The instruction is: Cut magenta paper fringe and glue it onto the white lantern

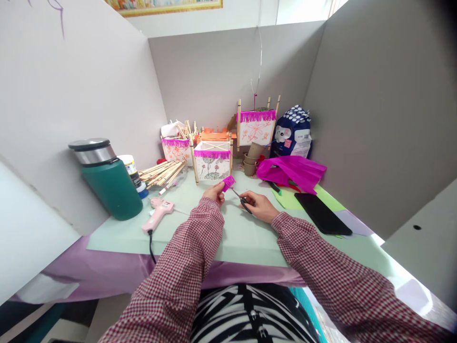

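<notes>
Over the middle of the pale green tabletop (246, 245), my left hand (214, 192) pinches a small piece of magenta paper (229, 183). My right hand (262, 206) has its fingers in the handles of a pair of scissors (244, 204). The scissor blades point up and left and meet the magenta paper's lower right edge; how far they are apart is too small to tell. Just behind the paper stands a white paper lantern (213, 164) with wooden sticks at its corners, a magenta fringe and drawn flowers.
A green bottle (109, 183), a pink glue gun (157, 214) and a bundle of wooden sticks (162, 175) lie or stand left. To the right are magenta paper (291, 169) and a black phone (321, 214). Another fringed lantern (256, 128) stands behind; grey partitions (364, 105) enclose the table.
</notes>
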{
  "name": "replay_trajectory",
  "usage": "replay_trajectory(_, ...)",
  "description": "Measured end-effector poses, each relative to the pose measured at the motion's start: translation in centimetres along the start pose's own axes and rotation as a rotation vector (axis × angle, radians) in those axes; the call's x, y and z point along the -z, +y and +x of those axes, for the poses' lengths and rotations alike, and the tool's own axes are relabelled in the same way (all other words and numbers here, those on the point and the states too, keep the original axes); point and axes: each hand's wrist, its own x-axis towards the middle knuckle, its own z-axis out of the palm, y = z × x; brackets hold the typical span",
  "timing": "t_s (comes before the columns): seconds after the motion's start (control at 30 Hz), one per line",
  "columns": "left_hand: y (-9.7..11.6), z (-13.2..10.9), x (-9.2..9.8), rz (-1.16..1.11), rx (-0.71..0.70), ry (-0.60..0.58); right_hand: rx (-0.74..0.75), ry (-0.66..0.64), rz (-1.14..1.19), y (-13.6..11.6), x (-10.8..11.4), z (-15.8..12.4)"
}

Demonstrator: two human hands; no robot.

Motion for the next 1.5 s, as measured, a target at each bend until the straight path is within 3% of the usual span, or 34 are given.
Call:
replay_trajectory(0.3,0.0,0.1,0.1,0.01,0.004,0.018,-0.013,0.006,-0.054,0.0,0.0,0.0)
replay_trajectory(0.53,0.2,0.4,0.2,0.105,-0.124,0.244,-0.005,0.046,-0.359,0.2,1.7,0.0)
replay_trajectory(0.67,0.3,0.5,0.1,0.102,-0.13,0.227,-0.146,-0.095,-0.528,0.8,3.4,0.0)
replay_trajectory(0.77,0.4,0.3,0.0,0.061,-0.12,0.187,-0.162,-0.202,-0.559,0.6,4.3,0.0)
replay_trajectory(1.0,0.2,0.0,-0.1,0.075,-0.101,0.131,-0.172,-0.087,-0.783,-0.7,3.9,-0.7)
replay_trajectory(1.1,0.2,-0.1,-0.2,0.117,-0.088,0.122,-0.132,-0.051,-0.723,-0.4,3.7,-1.0)
replay_trajectory(1.27,0.3,-0.4,-0.5,0.179,-0.097,0.044,0.001,0.267,-0.449,-0.7,3.9,-0.4)
replay_trajectory(1.37,0.4,-0.6,-0.7,0.153,-0.1,0.033,0.018,0.369,-0.23,-2.0,3.7,0.4)
replay_trajectory(1.43,0.4,-0.8,-0.8,0.108,-0.09,0.043,-0.043,0.314,-0.081,-3.0,3.0,0.8)
replay_trajectory(1.5,0.5,-0.9,-0.8,0.064,-0.071,0.022,-0.146,0.156,0.081,-4.0,1.8,1.3)
